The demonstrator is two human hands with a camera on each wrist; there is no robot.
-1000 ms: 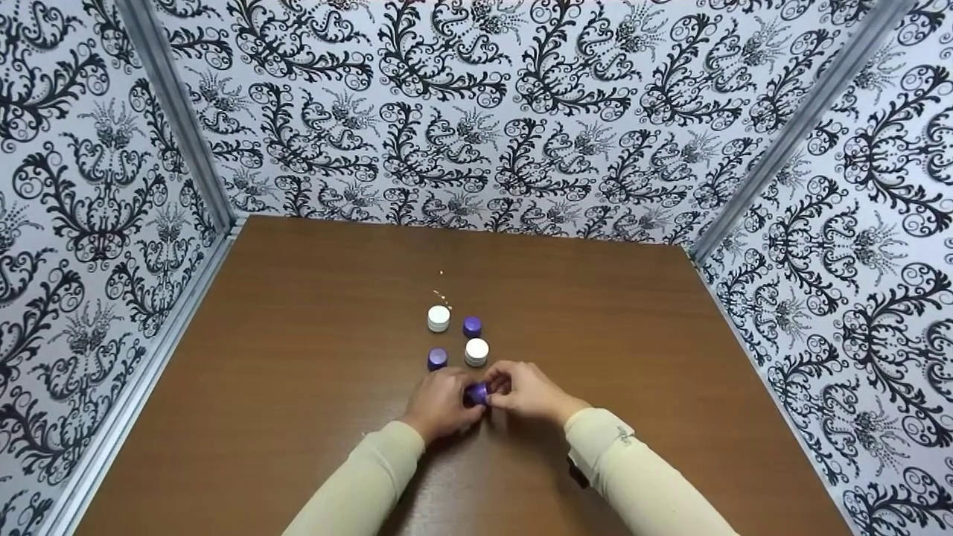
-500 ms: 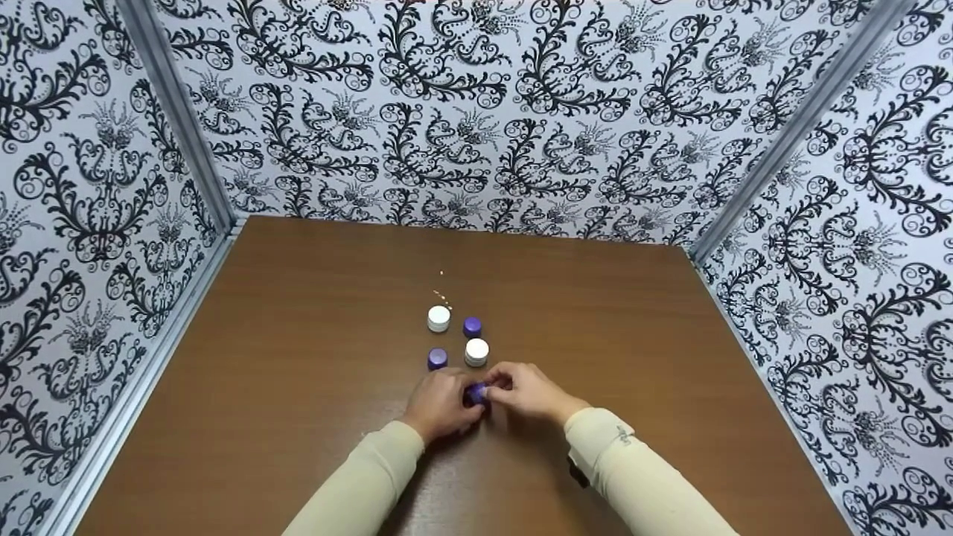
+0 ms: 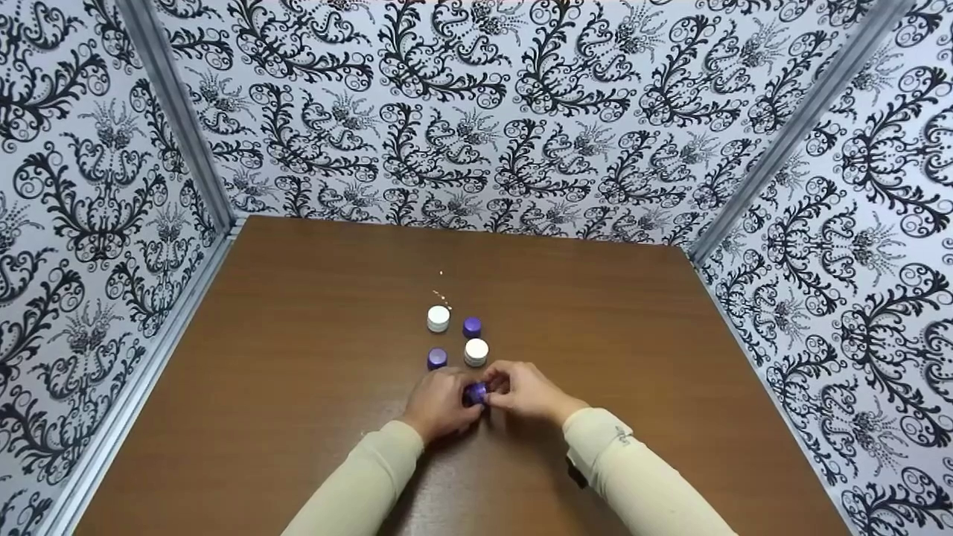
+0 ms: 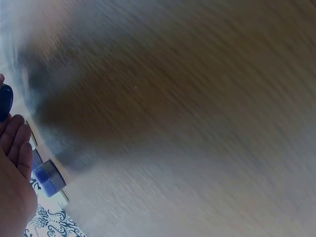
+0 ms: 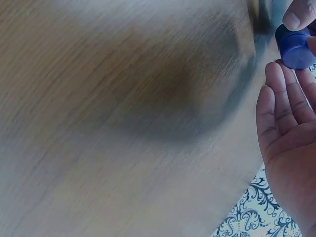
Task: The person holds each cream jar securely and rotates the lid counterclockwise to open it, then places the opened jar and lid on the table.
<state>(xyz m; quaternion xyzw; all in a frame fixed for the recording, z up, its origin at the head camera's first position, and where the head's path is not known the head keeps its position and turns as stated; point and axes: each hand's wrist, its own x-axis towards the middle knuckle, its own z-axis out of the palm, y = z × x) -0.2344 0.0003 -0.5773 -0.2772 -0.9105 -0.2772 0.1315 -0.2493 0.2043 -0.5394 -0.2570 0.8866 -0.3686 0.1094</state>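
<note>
A small purple jar (image 3: pixel 477 392) is held between both hands, close over the wooden table. My left hand (image 3: pixel 441 400) grips it from the left, fingers around its far side and thumb at the near side. From the right, my right hand (image 3: pixel 527 391) pinches it between thumb and fingertips. In the right wrist view the round purple jar (image 5: pixel 295 48) shows up close, with a thumb on it and fingers beneath. Only the edge of the jar (image 4: pixel 5 102) appears in the left wrist view. The left fingers partly hide it from above.
Beyond the hands stand two white jars (image 3: pixel 438 318) and two more purple jars (image 3: pixel 438 358), in a loose group. Pale crumbs (image 3: pixel 443 298) lie behind them on the brown table (image 3: pixel 313 313). Patterned walls (image 3: pixel 447 112) enclose the back and sides.
The right thumb and fingers have shifted slightly over the purple jar and back again. The left hand keeps its place, and the standing jars have not moved.
</note>
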